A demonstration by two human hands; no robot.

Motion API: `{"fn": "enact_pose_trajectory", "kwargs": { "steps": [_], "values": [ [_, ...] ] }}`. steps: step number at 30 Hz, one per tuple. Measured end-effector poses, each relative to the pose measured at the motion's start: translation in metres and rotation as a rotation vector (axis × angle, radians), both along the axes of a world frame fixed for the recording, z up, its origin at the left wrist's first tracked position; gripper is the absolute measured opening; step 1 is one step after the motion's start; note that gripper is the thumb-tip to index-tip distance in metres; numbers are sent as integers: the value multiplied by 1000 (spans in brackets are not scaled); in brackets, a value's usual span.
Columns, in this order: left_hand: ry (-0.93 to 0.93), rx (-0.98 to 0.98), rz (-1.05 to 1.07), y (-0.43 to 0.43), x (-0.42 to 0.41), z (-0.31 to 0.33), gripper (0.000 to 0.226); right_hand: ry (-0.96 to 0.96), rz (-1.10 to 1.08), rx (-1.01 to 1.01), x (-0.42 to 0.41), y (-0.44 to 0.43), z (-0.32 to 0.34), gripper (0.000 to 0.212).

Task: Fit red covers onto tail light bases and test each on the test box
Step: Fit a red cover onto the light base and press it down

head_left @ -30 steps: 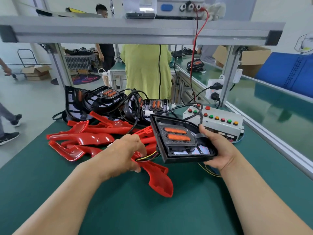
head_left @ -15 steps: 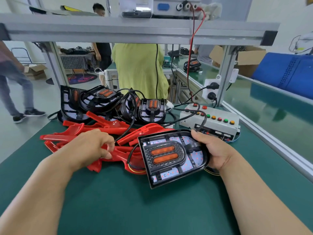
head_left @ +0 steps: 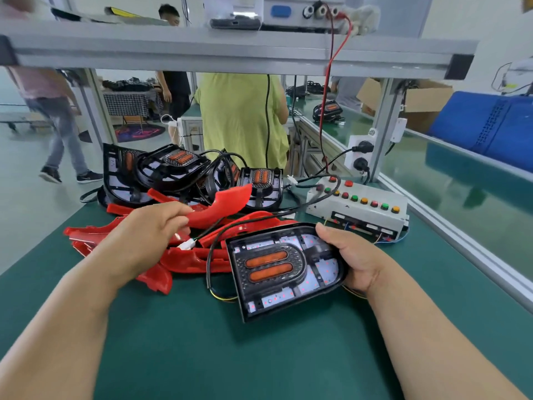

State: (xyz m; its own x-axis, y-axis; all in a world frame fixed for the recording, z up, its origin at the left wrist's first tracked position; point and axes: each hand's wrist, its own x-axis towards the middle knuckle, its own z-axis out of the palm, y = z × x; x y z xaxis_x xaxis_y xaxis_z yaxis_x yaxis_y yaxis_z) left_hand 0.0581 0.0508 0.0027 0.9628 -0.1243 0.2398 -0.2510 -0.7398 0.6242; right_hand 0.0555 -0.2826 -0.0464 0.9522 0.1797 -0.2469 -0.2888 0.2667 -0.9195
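Fingers of the left hand pinched one end of a curved red plastic cover, held above the heap of red covers. The right hand curled round the rounded end of a black plastic tail light base, just over the green mat. Both looked light and stiff. The cover was probably thin and glossy, best held by its edges, and the base by its rim, clear of the wires.

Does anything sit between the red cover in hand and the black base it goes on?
Only a black cable crosses the gap; otherwise the red cover in the left hand has a clear path to the base.
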Motion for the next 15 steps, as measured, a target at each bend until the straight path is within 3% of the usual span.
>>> {"fn": "enact_pose_trajectory", "kwargs": {
  "steps": [6, 15],
  "values": [
    [-85, -155, -177, -27, -13, 8, 35, 40, -101, 35, 1, 12, -1, 43],
    [-57, -62, -405, -67, -26, -3, 38, 60, -119, 153, 0, 17, 1, 39]
  ]
}}
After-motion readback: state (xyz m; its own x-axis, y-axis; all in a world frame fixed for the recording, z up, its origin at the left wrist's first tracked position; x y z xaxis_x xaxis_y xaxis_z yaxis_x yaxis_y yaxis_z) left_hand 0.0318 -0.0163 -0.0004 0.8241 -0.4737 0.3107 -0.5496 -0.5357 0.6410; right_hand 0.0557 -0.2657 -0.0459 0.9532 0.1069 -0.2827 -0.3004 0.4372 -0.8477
